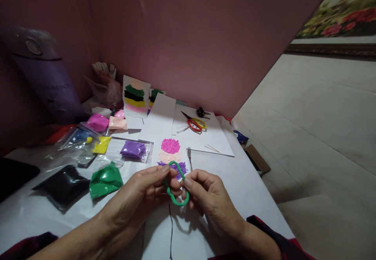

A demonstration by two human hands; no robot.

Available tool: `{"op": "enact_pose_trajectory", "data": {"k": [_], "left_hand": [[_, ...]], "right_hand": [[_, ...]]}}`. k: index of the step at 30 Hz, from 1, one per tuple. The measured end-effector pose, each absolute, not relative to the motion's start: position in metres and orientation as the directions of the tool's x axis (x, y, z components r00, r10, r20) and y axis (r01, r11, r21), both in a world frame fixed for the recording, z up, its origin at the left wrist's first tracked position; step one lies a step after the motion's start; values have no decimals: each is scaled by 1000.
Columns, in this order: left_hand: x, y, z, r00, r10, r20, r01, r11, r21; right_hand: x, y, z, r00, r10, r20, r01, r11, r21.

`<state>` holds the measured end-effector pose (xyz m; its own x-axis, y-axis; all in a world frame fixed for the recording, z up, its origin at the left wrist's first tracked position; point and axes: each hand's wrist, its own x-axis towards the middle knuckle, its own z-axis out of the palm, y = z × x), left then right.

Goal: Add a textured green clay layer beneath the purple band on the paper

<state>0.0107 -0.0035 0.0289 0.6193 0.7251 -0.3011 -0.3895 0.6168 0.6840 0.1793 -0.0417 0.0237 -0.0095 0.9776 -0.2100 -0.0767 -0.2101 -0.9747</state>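
A thin roll of green clay (179, 203), bent into a loop, is held up between both hands. My left hand (147, 185) pinches its left side between thumb and fingers. On the other side, my right hand (207, 191) grips it between thumb and forefinger. Behind the loop, strands of pink clay (170, 146), peach clay (170, 157) and purple clay (182, 170) lie in bands on white paper (158, 220); the loop and fingers partly cover the purple band. A thin dark line (171, 228) runs down the paper below the hands.
A small fork (189, 155) lies right of the clay bands, with scissors (196, 124) and keys (202, 113) farther back. Bags of green (105, 180), black (63, 187), purple (133, 150) and yellow clay (101, 144) lie left. A purple bottle (47, 75) stands far left; painted cards (135, 97) lean at the wall.
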Motion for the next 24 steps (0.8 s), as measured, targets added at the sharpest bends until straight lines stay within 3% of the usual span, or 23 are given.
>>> {"op": "enact_pose_trajectory", "data": {"k": [8, 13, 18, 24], "left_hand": [[12, -3, 29, 626, 730, -274, -385, 595, 706], [12, -3, 28, 620, 725, -300, -377, 611, 696], [12, -4, 28, 674, 703, -229, -391, 602, 697], [13, -2, 28, 655, 715, -246, -384, 595, 706]], "right_hand": [[182, -41, 16, -33, 978, -207, -121, -210, -970], [181, -40, 22, -11, 975, -223, -77, -224, -972], [179, -41, 29, -39, 975, -219, -23, -220, -975], [181, -42, 20, -39, 975, -218, -83, -221, -972]]}}
